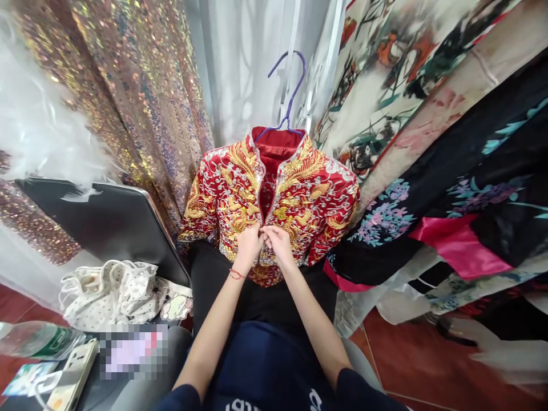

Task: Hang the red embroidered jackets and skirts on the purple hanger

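Observation:
A red jacket (308,211) with gold and silver embroidery lies over my lap, its collar and upper front parted. A purple hanger (295,94) sticks up out of the neckline. At the middle of the chest, my left hand (250,242) pinches the jacket's front edge. Right beside it, my right hand (278,242) pinches the other side of the front opening, fingertips almost meeting. The small fastening between the fingers is hidden. A red string bracelet (237,274) circles my left wrist.
Sequined fabric (145,103) hangs at the left, by a black chair back (103,222). A polka-dot cloth bag (113,291), a plastic bottle (43,341) and a power strip (75,374) lie lower left. Floral garments (385,211) hang close on the right.

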Available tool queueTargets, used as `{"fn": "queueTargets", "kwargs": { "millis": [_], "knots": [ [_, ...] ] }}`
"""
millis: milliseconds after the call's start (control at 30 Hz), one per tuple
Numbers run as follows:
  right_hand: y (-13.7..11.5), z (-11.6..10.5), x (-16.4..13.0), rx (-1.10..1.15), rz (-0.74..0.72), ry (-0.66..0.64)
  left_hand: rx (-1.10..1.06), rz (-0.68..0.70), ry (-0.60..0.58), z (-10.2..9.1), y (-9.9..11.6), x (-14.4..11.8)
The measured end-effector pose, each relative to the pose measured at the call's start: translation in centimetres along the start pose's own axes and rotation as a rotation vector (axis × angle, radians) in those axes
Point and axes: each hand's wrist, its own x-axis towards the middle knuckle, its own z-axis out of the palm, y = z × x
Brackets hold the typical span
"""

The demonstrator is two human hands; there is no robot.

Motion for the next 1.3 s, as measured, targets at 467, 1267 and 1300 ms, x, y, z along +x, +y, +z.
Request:
{"fn": "queueTargets", "kwargs": {
  "millis": [467, 1267, 1300],
  "knots": [
    [-9.9, 5.2, 5.3, 0.000, -0.353, 0.174, -0.156, -0.010, 0.031, 0.9, 0.9, -1.2],
    [-13.1, 0.9, 5.9, -1.015, -0.493, 0.219, 0.247, 0.547, 0.317, -18.1, 5.7, 8.5],
    [-13.5, 0.4, 5.6, -1.025, -0.571, 0.212, 0.184, 0.549, 0.362, -18.4, 5.1, 8.6]
  ]
}}
